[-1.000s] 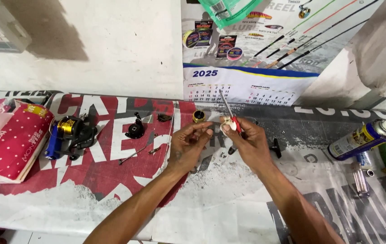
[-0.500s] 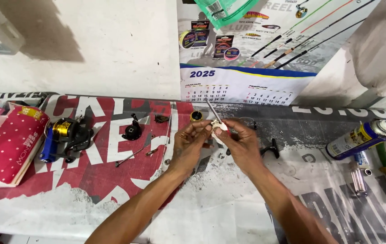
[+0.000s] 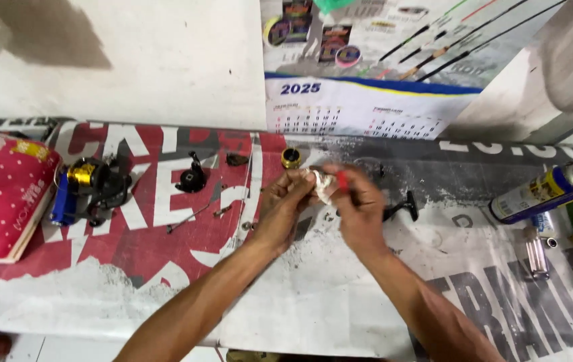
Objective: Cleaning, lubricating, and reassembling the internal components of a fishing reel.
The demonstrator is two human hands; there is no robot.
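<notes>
Since the earlier frames, the red-handled tool that had stuck up between the hands had dropped out of sight, leaving only a red tip at the right fingers, and both hands had drawn closer together over the bench. The banner [image 3: 165,221] covering the bench ran past the frame on the left and right; its near edge hung over the front, and the wall with the calendar [image 3: 367,114] closed off the far side. Open room lay near the person, on the white part of the banner, and right of the hands up to the spray can [image 3: 544,193]. To the left lay the reel [image 3: 88,188] and a pink box [image 3: 5,201]; a brass ring [image 3: 292,158] sat just beyond the hands. The left hand [image 3: 285,208] and right hand [image 3: 359,204] met, fingers curled shut together around a white rag [image 3: 323,184], pinched between them above the banner's middle.
</notes>
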